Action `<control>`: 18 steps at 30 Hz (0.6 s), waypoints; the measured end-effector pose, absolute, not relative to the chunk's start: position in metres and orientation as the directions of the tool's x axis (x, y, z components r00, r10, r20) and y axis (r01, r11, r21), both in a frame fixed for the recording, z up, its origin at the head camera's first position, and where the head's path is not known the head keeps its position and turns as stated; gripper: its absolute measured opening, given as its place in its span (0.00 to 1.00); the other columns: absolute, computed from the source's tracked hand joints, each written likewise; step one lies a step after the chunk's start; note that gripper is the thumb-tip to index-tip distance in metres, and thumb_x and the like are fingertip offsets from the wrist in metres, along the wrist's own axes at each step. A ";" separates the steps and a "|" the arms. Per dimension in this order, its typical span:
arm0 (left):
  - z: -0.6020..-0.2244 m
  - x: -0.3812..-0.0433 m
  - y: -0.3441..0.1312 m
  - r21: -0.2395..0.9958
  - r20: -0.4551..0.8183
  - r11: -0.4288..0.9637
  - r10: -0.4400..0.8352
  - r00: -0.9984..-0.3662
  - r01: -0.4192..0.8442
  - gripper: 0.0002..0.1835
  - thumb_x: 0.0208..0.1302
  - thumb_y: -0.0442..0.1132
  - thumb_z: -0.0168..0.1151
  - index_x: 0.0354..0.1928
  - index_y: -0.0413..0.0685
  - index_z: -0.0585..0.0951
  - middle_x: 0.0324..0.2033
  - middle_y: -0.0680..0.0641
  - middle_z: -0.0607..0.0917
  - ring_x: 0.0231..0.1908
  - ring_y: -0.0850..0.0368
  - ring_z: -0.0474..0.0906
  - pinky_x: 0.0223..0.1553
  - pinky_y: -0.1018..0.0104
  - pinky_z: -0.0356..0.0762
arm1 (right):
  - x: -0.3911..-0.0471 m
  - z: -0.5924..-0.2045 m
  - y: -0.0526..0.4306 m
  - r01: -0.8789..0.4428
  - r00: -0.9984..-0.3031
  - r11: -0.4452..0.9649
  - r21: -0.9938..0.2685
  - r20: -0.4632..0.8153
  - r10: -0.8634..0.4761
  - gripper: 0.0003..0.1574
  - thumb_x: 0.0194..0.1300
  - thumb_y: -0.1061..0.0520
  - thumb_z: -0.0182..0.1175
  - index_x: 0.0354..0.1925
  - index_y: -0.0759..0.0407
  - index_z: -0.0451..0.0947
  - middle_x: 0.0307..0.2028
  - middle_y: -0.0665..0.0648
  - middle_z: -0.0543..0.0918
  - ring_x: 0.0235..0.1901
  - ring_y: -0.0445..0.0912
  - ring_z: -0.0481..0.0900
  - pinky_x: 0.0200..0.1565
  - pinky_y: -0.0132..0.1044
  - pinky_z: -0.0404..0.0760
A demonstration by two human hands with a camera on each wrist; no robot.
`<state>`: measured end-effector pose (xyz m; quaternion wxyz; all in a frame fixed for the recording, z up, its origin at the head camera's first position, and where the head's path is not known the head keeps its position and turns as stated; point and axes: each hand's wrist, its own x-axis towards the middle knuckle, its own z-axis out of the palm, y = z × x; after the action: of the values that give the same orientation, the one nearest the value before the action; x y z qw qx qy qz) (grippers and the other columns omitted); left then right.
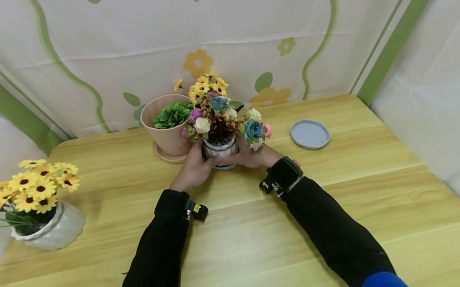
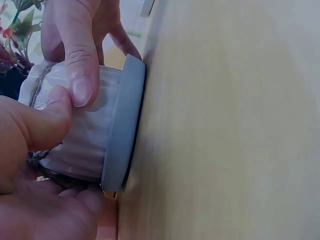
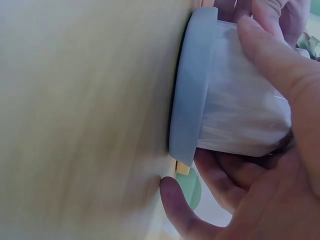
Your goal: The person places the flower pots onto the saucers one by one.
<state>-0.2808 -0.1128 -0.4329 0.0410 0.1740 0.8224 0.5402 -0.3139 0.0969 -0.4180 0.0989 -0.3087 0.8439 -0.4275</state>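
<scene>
Both hands grip a white pot (image 1: 221, 150) of artificial flowers (image 1: 227, 119) in blue, cream, pink and purple. Its left side is in my left hand (image 1: 195, 168), the thumb laid across the front. From the right, my right hand (image 1: 253, 154) holds it, thumb also over the front. In the left wrist view the two thumbs come close together on the ribbed wall. A grey saucer (image 3: 192, 85) sits under the pot's base, low at the tabletop. The right little finger stretches out past the saucer toward the table. Dark twine (image 2: 37, 157) circles the pot; its back is hidden.
Just behind on the left, a pink pot (image 1: 168, 139) with a green succulent stands on its own pink saucer. Another grey saucer (image 1: 309, 134) lies at the right. At the far left is a white pot (image 1: 55, 229) of yellow daisies. A printed curtain hangs behind.
</scene>
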 end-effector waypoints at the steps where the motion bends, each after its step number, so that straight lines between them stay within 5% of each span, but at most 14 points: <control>1: -0.433 -0.282 -0.113 0.906 0.113 0.353 0.328 -0.938 0.233 0.45 0.79 0.33 0.59 0.85 0.43 0.43 0.84 0.40 0.54 0.84 0.48 0.47 0.86 0.52 0.46 | -0.315 -0.419 0.096 -0.433 -0.791 0.434 -0.790 0.102 -0.604 0.57 0.75 0.48 0.66 0.85 0.53 0.43 0.80 0.59 0.62 0.81 0.52 0.59 0.84 0.48 0.55; 5: -0.432 -0.286 -0.114 0.903 0.080 0.380 0.306 -0.949 0.199 0.45 0.80 0.36 0.58 0.86 0.44 0.41 0.84 0.39 0.52 0.85 0.47 0.46 0.86 0.51 0.45 | -0.319 -0.420 0.095 -0.395 -0.814 0.457 -0.797 0.073 -0.577 0.62 0.73 0.47 0.68 0.86 0.54 0.39 0.81 0.61 0.59 0.82 0.53 0.57 0.84 0.49 0.56; 12: -0.433 -0.293 -0.115 0.900 0.011 0.417 0.273 -0.962 0.128 0.46 0.81 0.41 0.57 0.86 0.46 0.39 0.85 0.40 0.46 0.85 0.46 0.41 0.86 0.48 0.45 | -0.323 -0.420 0.093 -0.328 -0.841 0.535 -0.779 -0.017 -0.540 0.71 0.73 0.42 0.68 0.86 0.54 0.26 0.86 0.59 0.37 0.86 0.51 0.38 0.86 0.50 0.45; 18: -0.435 -0.296 -0.114 0.909 -0.009 0.404 0.260 -0.966 0.100 0.45 0.81 0.41 0.57 0.86 0.48 0.40 0.86 0.42 0.45 0.85 0.48 0.41 0.86 0.49 0.45 | -0.325 -0.420 0.093 -0.363 -0.844 0.546 -0.755 0.018 -0.536 0.70 0.71 0.41 0.69 0.86 0.52 0.29 0.86 0.57 0.38 0.86 0.50 0.36 0.86 0.50 0.42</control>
<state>-0.2959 -0.1136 -0.4347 0.0747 0.1078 0.8344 0.5353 -0.3248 0.0931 -0.4202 0.1078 -0.2574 0.8726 -0.4009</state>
